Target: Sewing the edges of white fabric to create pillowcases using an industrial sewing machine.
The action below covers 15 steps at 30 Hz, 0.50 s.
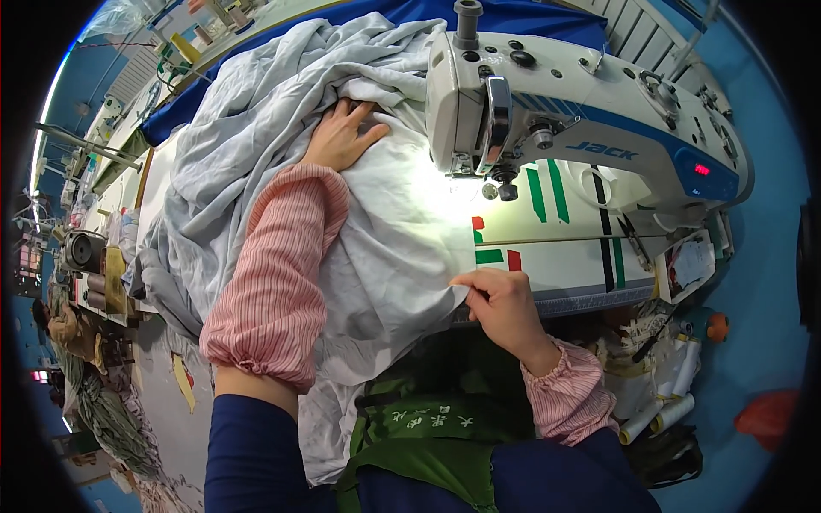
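Right hand (505,308) pinches grey fabric (385,248) edge nr sewing machine (581,120); left hand (342,137) flat on it, hands apart.

Thread spools (663,416), blue cloth (410,12)

Blue floor (770,256), cluttered workbench (94,282) at left, thread cones (671,415)

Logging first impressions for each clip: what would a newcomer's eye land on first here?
Probably the white sewing machine at upper right, its lamp glaring on the pale grey fabric heaped across the table. Next, the two hands in pink striped sleeve covers: the left hand lies flat on the cloth behind the needle, and the right hand pinches the fabric's edge at the table front.
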Each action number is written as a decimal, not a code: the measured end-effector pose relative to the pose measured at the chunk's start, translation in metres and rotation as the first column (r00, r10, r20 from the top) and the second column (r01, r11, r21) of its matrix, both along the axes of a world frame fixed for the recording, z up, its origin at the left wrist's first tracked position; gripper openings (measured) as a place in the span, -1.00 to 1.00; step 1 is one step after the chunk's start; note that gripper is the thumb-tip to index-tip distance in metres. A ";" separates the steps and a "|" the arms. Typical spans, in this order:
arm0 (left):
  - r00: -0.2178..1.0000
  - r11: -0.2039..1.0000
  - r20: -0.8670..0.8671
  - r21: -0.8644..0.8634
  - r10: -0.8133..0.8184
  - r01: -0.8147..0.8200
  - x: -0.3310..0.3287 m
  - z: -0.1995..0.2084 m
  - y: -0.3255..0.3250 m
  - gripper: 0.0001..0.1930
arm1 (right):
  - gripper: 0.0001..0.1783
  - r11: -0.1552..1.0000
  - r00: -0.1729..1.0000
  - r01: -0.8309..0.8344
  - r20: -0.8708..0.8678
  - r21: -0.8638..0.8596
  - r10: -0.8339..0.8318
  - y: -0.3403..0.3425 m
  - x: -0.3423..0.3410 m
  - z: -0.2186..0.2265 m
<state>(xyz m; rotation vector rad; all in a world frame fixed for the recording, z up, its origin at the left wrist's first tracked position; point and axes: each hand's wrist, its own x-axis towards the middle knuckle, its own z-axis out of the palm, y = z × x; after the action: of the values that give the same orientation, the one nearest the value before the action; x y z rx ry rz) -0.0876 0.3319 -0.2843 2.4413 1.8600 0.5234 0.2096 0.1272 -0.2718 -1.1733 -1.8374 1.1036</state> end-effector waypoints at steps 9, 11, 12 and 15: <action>0.997 0.997 -0.014 0.005 0.078 -0.078 -0.013 0.000 0.049 -0.34 | -0.78 0.997 1.000 -0.012 -0.008 -0.073 0.012 0.046 -0.010 0.002; 0.997 0.997 -0.011 0.015 0.076 -0.075 -0.013 -0.001 0.061 -0.36 | -0.78 0.997 1.000 0.018 -0.005 -0.070 -0.018 0.055 -0.011 0.002; 0.996 0.996 -0.019 -0.007 0.089 -0.089 -0.010 0.000 0.067 -0.36 | -0.78 0.997 1.000 0.022 -0.002 -0.070 -0.022 0.061 -0.011 -0.001; 0.994 0.994 -0.017 -0.015 0.111 -0.111 -0.014 -0.003 0.083 -0.37 | -0.79 0.997 0.999 0.036 -0.018 -0.069 -0.037 0.076 -0.013 -0.011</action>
<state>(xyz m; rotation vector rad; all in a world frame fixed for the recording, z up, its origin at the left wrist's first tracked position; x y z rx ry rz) -0.1018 0.4149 -0.2870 2.3493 2.0071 0.4926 0.1963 0.2033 -0.2825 -1.2265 -1.7686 1.1616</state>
